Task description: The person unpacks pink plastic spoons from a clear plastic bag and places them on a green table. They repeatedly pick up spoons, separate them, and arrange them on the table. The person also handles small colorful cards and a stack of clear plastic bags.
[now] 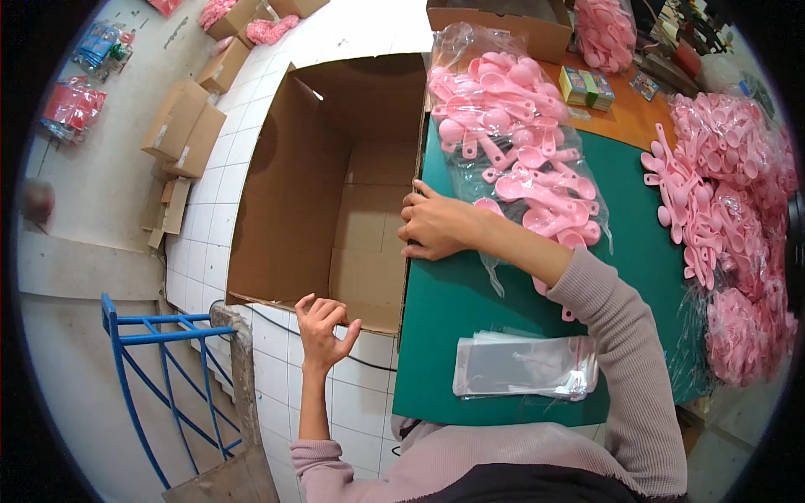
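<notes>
A tall open cardboard box (289, 180) stands on the tiled floor against the left side of the green table. My right hand (440, 222) rests at the table's edge, its bent fingers hooked over the box's right rim. Over the box's near rim is my left hand (325, 331), fingers loosely bent and thumb apart, with nothing visible in it. Just beyond my right forearm, many pink plastic spoons (524, 105) spill from a clear bag. A stack of clear plastic sleeves (520, 366) lies on the table in front of me.
More pink spoons (729, 193) in clear bags crowd the right side of the green tabletop (625, 230). Small colourful packs (587, 88) sit on the brown surface behind. A blue metal frame (168, 335) stands at my left, with smaller cartons (180, 126) farther off.
</notes>
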Tool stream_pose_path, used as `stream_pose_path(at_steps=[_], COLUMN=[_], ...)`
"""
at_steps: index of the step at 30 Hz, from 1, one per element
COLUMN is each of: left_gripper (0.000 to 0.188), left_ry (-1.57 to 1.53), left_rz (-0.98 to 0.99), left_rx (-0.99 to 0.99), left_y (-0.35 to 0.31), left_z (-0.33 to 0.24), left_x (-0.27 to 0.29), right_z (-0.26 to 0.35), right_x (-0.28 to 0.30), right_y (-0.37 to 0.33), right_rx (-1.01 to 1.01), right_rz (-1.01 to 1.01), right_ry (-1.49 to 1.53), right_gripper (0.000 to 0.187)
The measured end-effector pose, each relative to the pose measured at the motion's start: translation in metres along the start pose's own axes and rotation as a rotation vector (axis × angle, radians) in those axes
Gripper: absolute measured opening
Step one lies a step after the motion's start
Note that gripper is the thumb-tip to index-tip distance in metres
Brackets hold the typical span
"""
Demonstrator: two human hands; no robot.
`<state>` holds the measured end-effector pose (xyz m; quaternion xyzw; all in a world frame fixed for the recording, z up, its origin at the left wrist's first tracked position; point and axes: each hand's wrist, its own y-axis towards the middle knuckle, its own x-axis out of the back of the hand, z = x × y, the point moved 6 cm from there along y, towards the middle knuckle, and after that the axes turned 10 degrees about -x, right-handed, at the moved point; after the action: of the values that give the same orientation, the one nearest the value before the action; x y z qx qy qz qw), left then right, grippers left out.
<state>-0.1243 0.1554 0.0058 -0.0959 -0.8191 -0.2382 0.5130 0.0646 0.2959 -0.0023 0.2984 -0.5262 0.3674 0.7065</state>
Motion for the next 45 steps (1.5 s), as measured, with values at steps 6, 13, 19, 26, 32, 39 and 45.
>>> stream_pose_path(at_steps=[6, 13, 19, 26, 32, 39, 45], left_gripper=[0.017, 0.015, 0.012, 0.015, 0.017, 0.012, 0.012], left_ry=[0.013, 0.051, 0.053, 0.005, -0.008, 0.119, 0.129], left_rz=[-0.031, -0.039, 0.022, -0.001, 0.021, -0.107, -0.150], left_rx=[0.017, 0.022, -0.055, -0.087, -0.114, -0.117, -0.213], left_y=[-0.026, -0.025, -0.014, -0.001, 0.007, 0.019, 0.046], left_z=[-0.010, -0.015, -0.023, -0.038, -0.041, -0.071, -0.113], left_x=[0.006, 0.005, 0.001, 0.003, 0.000, 0.021, 0.031], right_z=[-0.001, 0.000, -0.001, -0.001, 0.008, 0.015, -0.040], right_x=[-0.001, 0.000, -0.001, -0.004, 0.018, 0.103, 0.117], right_y=[0.001, -0.001, 0.001, 0.002, -0.007, -0.091, -0.217], right_rx=[0.000, 0.000, -0.006, 0.013, 0.075, -0.130, -0.685], right_rz=[0.003, 0.012, 0.019, 0.025, -0.477, -0.063, -0.066], right_ry=[0.020, 0.025, 0.024, 0.025, -0.001, 0.298, 0.183], right_gripper=[0.038, 0.038, 0.037, 0.038, 0.037, 0.023, 0.022])
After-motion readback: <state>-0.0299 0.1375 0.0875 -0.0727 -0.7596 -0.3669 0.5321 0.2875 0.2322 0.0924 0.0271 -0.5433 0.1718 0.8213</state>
